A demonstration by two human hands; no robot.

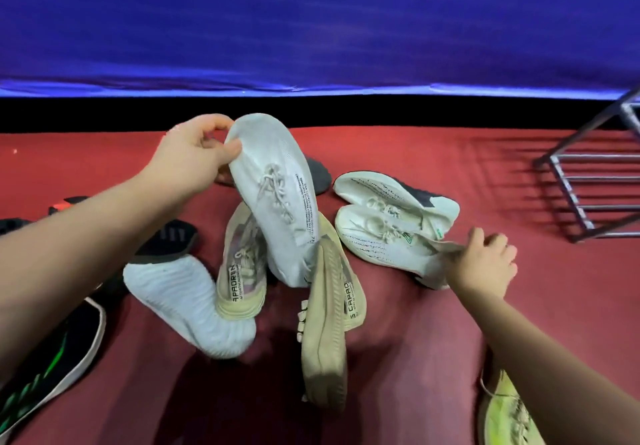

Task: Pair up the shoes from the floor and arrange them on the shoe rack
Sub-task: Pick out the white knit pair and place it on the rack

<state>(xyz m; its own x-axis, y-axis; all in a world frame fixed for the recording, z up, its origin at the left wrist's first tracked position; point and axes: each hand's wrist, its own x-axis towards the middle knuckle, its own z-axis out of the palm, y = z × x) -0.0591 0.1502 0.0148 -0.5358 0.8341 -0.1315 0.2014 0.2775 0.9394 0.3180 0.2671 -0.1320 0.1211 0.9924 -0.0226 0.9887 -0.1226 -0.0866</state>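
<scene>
My left hand [197, 154] pinches the toe of a white knit sneaker [277, 199] and holds it lifted over the pile, heel down. Its white mate [187, 302] lies sole-up at lower left. My right hand [481, 261] grips the heel tab of a white sneaker with a green logo [384, 244], which lies on the floor beside a matching white sneaker [391, 192]. Two beige sneakers lie in the middle, one upright [242, 271] and one on its side [329, 327]. The metal shoe rack [588, 181] stands at the right edge.
Red carpet [450, 358] covers the floor, with a blue curtain [311, 22] behind. A black and green shoe [45, 365] lies at lower left, dark shoes [169, 240] under my left arm, a grey shoe [317, 174] behind the lifted one, a neon yellow shoe [509, 417] at lower right.
</scene>
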